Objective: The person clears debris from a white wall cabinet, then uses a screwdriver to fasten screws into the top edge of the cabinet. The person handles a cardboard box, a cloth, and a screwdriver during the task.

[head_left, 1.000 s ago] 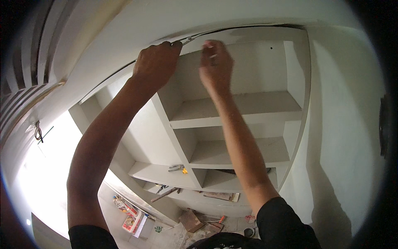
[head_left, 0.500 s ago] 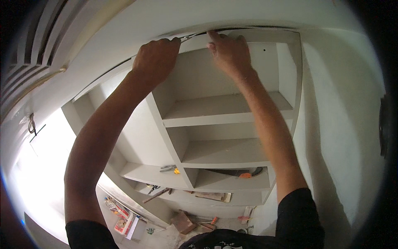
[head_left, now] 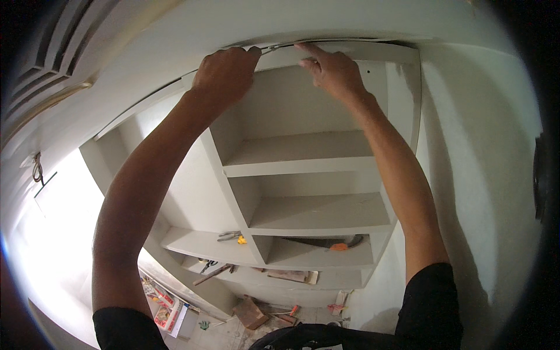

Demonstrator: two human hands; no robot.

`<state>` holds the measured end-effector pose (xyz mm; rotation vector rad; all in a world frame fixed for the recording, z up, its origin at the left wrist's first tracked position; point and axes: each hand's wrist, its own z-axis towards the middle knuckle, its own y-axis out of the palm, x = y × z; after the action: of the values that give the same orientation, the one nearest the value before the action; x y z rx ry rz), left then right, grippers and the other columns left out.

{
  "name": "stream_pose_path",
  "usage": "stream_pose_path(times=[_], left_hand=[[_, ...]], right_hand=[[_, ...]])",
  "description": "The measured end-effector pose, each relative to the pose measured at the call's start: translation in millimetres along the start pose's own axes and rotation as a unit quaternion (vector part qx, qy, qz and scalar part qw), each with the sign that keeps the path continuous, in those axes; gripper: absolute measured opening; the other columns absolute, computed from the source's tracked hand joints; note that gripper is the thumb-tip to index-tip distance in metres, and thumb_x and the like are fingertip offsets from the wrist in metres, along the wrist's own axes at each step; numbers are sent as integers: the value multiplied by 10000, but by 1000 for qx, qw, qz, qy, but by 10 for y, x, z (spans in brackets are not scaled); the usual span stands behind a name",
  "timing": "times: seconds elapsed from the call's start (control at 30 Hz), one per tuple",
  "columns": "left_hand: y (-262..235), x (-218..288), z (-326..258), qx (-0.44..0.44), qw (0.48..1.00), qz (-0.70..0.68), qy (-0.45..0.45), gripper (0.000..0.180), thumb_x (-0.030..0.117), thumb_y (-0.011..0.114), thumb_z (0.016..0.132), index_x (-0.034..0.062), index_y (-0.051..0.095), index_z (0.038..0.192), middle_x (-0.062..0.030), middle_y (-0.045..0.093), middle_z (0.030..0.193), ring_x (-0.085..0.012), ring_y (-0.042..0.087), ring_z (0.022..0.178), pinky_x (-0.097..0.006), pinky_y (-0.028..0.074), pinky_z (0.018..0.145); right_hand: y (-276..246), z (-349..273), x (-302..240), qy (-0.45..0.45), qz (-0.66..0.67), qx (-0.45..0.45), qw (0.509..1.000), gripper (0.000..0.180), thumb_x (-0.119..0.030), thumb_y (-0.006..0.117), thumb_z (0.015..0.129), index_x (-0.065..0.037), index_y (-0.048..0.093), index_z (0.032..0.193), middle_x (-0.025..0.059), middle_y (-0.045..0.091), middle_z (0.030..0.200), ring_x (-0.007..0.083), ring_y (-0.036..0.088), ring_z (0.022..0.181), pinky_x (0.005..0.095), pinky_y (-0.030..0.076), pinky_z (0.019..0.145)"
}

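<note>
Both arms reach up to the dark gap (head_left: pixel 326 41) between the white shelf unit (head_left: pixel 303 168) and the ceiling. My left hand (head_left: pixel 228 71) is closed around a slim metal tool (head_left: pixel 270 49), whose shiny end shows past the knuckles at the gap; its handle is hidden in the fist, so its kind is unclear. Just right of it, my right hand (head_left: pixel 336 71) points its index finger at the gap's edge. The thumb stands apart, the other fingers are loosely curled, and nothing shows in this hand.
Pliers (head_left: pixel 229 235) and a handsaw with an orange handle part (head_left: pixel 338 247) lie on lower shelves. Below are a hammer-like tool (head_left: pixel 213 274), a brown box-like block (head_left: pixel 251 314) and red-and-white packages (head_left: pixel 166 312). A wall (head_left: pixel 466 175) rises at right; a looped wire (head_left: pixel 38 168) hangs at left.
My right hand has shifted slightly right and away from the left hand, with its index finger still at the gap. The left hand keeps its grip on the tool. The view has shifted slightly.
</note>
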<state>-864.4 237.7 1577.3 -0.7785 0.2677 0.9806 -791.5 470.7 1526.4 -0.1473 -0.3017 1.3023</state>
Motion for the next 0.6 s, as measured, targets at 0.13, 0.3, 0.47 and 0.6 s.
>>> stream_pose_path(times=[0.13,0.3,0.47,0.6], left_hand=[[-88,92,-64,10,1000,21,10,230,141,538,1008,48,598,1211,-163,707,989,-304,734,899,-454,627,801],[-128,-23,-130,4,995,92,31,258,151,562,1004,44,575,1238,-170,699,987,-301,742,849,-425,637,732],[-81,-6,-137,14,997,75,30,241,138,542,1017,41,561,1236,-174,697,990,-305,739,852,-428,638,708],[-56,19,-111,36,998,50,32,215,131,526,1026,39,561,1218,-175,696,979,-310,738,854,-436,637,711]], right_hand=[[170,-289,-35,32,194,150,969,336,-345,626,991,-133,654,1251,117,731,840,302,729,756,425,591,695],[117,-233,-393,42,247,181,951,291,-315,657,973,-84,691,1146,127,737,985,286,734,866,411,583,741],[131,-56,-440,101,281,212,930,271,-308,654,971,-76,724,1091,137,751,963,280,739,856,406,577,756],[16,11,-169,172,387,215,880,290,-326,645,981,-62,748,1045,122,763,904,225,744,814,376,576,746]])
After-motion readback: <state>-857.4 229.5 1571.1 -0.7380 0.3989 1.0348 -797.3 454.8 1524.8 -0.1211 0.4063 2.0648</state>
